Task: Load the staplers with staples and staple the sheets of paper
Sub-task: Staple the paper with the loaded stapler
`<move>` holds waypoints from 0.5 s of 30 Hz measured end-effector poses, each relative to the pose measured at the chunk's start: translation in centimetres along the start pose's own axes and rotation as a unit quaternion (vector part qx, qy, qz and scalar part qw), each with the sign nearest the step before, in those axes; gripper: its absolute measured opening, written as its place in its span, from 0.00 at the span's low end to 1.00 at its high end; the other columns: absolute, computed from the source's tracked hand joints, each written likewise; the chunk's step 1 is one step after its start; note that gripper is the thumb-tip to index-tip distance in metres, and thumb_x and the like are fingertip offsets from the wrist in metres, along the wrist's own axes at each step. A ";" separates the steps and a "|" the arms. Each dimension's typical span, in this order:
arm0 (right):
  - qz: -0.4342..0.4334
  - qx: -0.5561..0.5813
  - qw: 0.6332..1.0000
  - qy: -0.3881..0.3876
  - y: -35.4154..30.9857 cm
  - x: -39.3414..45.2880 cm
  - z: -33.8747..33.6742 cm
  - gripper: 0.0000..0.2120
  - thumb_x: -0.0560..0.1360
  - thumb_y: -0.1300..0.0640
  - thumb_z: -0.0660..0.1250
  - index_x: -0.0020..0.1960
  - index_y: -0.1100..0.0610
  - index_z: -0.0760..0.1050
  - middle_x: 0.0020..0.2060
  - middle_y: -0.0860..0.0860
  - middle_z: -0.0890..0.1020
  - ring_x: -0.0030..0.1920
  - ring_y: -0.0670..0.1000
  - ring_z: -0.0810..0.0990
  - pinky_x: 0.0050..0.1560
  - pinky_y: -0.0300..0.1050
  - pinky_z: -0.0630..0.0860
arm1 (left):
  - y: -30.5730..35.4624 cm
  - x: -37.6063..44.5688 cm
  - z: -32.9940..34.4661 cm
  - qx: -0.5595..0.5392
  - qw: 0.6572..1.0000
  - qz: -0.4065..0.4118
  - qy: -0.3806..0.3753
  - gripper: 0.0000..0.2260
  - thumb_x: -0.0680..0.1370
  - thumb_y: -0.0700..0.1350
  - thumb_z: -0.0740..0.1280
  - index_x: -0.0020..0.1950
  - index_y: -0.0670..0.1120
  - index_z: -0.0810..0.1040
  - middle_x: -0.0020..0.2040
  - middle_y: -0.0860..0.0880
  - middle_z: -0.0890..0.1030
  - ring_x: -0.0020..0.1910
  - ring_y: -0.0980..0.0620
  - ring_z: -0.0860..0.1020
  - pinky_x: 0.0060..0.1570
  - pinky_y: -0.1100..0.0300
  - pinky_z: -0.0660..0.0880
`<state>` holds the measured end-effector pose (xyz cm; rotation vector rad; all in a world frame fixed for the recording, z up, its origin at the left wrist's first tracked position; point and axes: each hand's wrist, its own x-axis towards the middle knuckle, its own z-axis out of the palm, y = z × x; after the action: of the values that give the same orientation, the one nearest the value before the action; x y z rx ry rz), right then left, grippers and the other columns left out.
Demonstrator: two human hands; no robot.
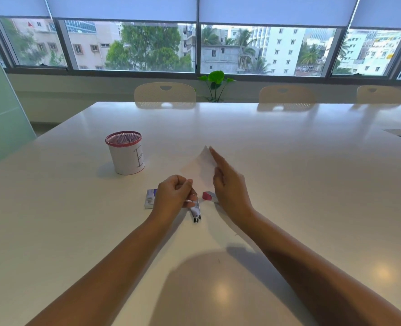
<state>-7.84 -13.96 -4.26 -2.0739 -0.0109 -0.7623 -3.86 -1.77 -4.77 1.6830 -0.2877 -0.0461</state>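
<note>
Under the left hand: white stapler [196,211], long axis running toward the person, tail end poking out below the fist.
Left hand [173,195]: curled narrow on the stapler.
Beside its knuckles: staple box [150,199].
Right hand [227,182]: fingers loosely extended, holding nothing clearly.
At right palm: pink stapler [207,196], nearer this hand.
Beyond fingertips: paper sheet [203,167], blurred, corner raised.
</note>
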 end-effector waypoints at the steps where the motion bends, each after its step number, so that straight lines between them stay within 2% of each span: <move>1: -0.039 -0.034 0.998 -0.018 0.3 -0.1 0.1 0.22 0.78 0.58 0.58 0.71 0.51 0.63 0.67 0.53 0.72 0.61 0.56 0.76 0.55 0.39 0.77 | 0.1 -0.1 0.0 -0.002 1.000 0.002 -0.001 0.06 0.78 0.41 0.62 0.42 0.42 0.73 0.35 0.45 0.78 0.29 0.57 0.80 0.29 0.69 0.77; 3: -0.097 -0.117 0.987 -0.052 0.7 -0.2 0.3 0.25 0.78 0.63 0.60 0.72 0.50 0.61 0.70 0.51 0.68 0.67 0.55 0.71 0.63 0.50 0.73 | 0.6 -0.3 0.0 -0.052 0.999 -0.011 -0.008 0.04 0.78 0.41 0.63 0.50 0.41 0.73 0.39 0.46 0.80 0.30 0.59 0.81 0.30 0.69 0.78; 5: -0.121 -0.144 0.980 -0.063 0.7 -0.2 0.6 0.27 0.78 0.65 0.61 0.73 0.48 0.60 0.72 0.50 0.66 0.68 0.55 0.70 0.64 0.52 0.72 | 0.9 -0.3 -0.2 -0.124 0.991 -0.045 -0.019 0.12 0.77 0.41 0.63 0.60 0.43 0.70 0.48 0.44 0.81 0.37 0.54 0.83 0.37 0.62 0.81; 7: -0.126 -0.136 0.981 -0.060 0.5 -0.2 0.6 0.28 0.78 0.64 0.62 0.73 0.48 0.59 0.72 0.50 0.66 0.68 0.56 0.70 0.64 0.53 0.72 | 1.1 -0.2 -0.5 -0.133 0.989 -0.070 -0.011 0.16 0.77 0.44 0.62 0.65 0.44 0.69 0.56 0.44 0.80 0.48 0.45 0.82 0.47 0.54 0.80; 9: -0.119 -0.139 0.981 -0.058 0.4 -0.2 0.6 0.29 0.77 0.64 0.63 0.73 0.47 0.59 0.72 0.49 0.65 0.69 0.57 0.69 0.62 0.53 0.73 | 1.2 -0.2 -0.7 -0.129 0.988 -0.079 0.011 0.12 0.78 0.45 0.60 0.61 0.45 0.72 0.57 0.44 0.80 0.51 0.44 0.81 0.47 0.54 0.80; 11: -0.105 -0.165 0.979 -0.061 0.4 -0.2 0.4 0.31 0.76 0.64 0.65 0.74 0.48 0.57 0.73 0.50 0.64 0.69 0.58 0.68 0.61 0.55 0.74 | 1.3 -0.3 -0.8 -0.143 0.986 -0.081 0.026 0.09 0.79 0.45 0.60 0.56 0.45 0.74 0.54 0.44 0.81 0.46 0.46 0.82 0.40 0.60 0.80; 15: -0.101 -0.234 0.964 -0.076 0.4 -0.1 0.4 0.34 0.74 0.63 0.67 0.75 0.50 0.54 0.74 0.50 0.61 0.69 0.58 0.68 0.63 0.52 0.71 | 1.4 -0.4 -0.5 -0.142 0.986 -0.083 0.004 0.10 0.77 0.43 0.63 0.56 0.40 0.76 0.52 0.41 0.82 0.45 0.47 0.82 0.40 0.61 0.80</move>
<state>-7.62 -13.89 -4.83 -2.6097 -0.1430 -0.7804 -4.41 -1.34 -3.36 1.4189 -0.1273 -0.1967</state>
